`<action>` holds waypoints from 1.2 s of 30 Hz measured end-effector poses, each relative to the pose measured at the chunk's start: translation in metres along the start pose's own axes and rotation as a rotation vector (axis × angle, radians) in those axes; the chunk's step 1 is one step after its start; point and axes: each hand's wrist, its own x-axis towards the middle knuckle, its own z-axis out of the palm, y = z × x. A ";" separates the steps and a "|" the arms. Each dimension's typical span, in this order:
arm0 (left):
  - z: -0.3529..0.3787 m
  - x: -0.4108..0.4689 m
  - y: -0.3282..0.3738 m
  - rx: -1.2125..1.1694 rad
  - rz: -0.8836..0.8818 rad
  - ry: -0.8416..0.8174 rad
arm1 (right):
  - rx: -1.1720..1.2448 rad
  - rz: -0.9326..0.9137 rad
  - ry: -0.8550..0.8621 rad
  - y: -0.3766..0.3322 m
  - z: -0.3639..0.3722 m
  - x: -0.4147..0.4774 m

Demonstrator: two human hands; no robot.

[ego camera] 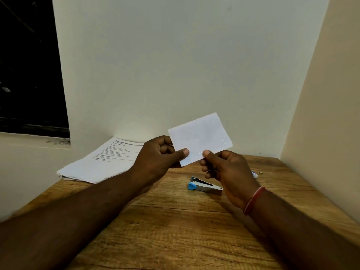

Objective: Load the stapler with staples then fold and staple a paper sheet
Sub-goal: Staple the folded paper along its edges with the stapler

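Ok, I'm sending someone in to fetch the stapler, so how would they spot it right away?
Start at the wooden table in the corner of the room. On its right half, just left of the right hand, lies the stapler, flat on the wood. It is the only silver-and-blue thing there; the stack of printed sheets at the back left is white.
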 end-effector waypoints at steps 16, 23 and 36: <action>-0.007 0.001 0.014 -0.005 0.002 0.123 | -1.064 -0.064 -0.345 0.005 -0.011 0.000; -0.005 0.000 0.014 0.027 0.026 0.149 | -0.229 0.041 -0.256 0.010 0.000 -0.003; -0.006 -0.001 0.010 0.124 0.094 0.158 | 0.099 0.038 -0.249 0.007 -0.001 -0.003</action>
